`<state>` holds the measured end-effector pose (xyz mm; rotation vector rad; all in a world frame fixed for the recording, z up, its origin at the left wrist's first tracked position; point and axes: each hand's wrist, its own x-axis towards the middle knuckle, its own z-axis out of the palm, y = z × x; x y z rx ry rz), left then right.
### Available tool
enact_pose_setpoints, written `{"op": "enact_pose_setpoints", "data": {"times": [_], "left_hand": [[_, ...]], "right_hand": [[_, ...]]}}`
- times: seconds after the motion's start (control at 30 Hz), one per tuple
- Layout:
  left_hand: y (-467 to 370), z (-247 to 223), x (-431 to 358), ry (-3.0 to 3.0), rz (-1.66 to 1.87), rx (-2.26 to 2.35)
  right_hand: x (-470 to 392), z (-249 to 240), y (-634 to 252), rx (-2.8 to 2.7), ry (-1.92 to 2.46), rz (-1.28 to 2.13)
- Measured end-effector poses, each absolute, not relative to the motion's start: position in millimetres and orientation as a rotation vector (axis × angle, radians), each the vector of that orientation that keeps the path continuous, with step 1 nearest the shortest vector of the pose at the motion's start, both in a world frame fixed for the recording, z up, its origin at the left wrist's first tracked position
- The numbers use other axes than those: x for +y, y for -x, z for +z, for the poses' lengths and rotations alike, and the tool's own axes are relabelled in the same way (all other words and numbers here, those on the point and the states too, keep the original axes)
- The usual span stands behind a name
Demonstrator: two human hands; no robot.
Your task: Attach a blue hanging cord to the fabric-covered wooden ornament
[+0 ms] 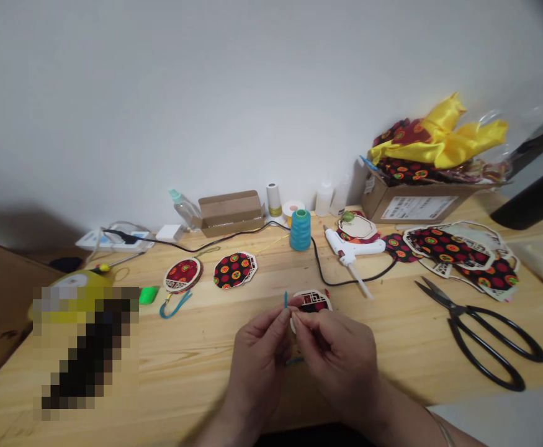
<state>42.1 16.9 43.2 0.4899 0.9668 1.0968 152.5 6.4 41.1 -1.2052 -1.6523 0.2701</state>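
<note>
Close together near the table's front edge, my left hand (264,341) and my right hand (339,347) are both closed in a pinch, their fingertips meeting. A blue cord (285,300) pokes up from the left fingertips, and more blue shows low between the hands. My right fingertips pinch at the same spot on the cord; the exact grip is hidden. Just behind the fingers is a patterned fabric piece with a pale lattice frame (315,300), partly covered by my hands. To the left lies a similar round piece (183,275) with a blue cord loop (174,307).
An octagonal fabric piece (235,270), a teal thread cone (301,231) and a white glue gun (355,247) with its black cable lie behind. Black-handled scissors (483,335) rest at right, below a box (411,202) of fabric. A green object (148,295) lies left.
</note>
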Motion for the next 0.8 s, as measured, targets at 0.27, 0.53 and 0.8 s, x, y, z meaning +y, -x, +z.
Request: {"op": "enact_pose_setpoints", "data": {"times": [0.27, 0.53, 0.8], "left_hand": [[-41.1, 43.0, 15.9, -0.466, 1.083, 0.936], [-41.9, 43.4, 15.9, -0.462, 1.093, 0.923], [-42.1, 42.2, 15.6, -0.440, 1.058, 0.904]], "right_hand": [[6.1, 38.8, -153.1, -1.665, 1.215, 0.285], [4.8, 37.7, -153.6, -1.682, 1.236, 0.297], [5.3, 37.1, -153.2, -1.677, 1.267, 0.287]]}}
